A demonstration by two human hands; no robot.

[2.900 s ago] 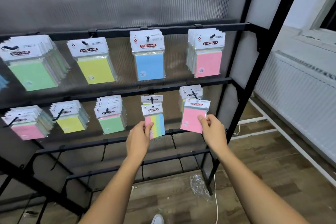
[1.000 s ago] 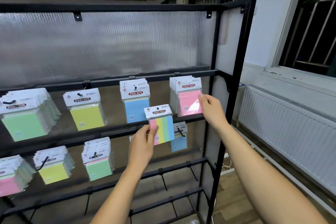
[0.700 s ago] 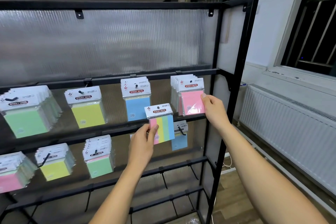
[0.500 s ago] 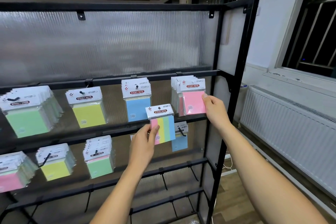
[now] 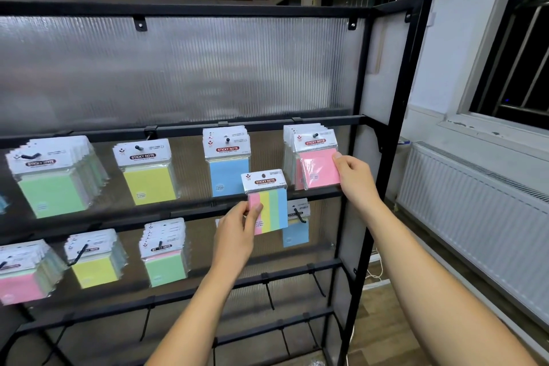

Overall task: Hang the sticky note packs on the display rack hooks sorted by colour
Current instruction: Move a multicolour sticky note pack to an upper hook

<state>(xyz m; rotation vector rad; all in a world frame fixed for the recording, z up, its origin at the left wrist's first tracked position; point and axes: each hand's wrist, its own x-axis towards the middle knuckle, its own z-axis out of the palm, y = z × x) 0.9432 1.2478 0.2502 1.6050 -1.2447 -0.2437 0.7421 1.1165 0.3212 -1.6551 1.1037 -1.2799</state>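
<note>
My right hand (image 5: 354,178) pinches the right edge of a pink sticky note pack (image 5: 318,168), which hangs at the front of the pink stack on the upper rail's rightmost hook (image 5: 315,135). My left hand (image 5: 237,232) holds a multicolour striped pack (image 5: 267,199) by its lower left corner, in front of the rack between the blue and pink stacks and off any hook. On the upper rail hang green (image 5: 53,175), yellow (image 5: 147,172) and blue (image 5: 227,162) packs.
The lower rail carries pink (image 5: 20,273), yellow (image 5: 93,258), green (image 5: 165,252) and blue (image 5: 295,227) packs. Bare hooks (image 5: 269,291) stick out from the rails below. The black rack frame post (image 5: 383,187) stands right of my right hand. A white radiator (image 5: 475,217) lines the right wall.
The pink pack went from the lower-right hook up onto the upper-right pink stack in my right hand. My left hand lifted the multicolour pack off its lower hook and raised it.
</note>
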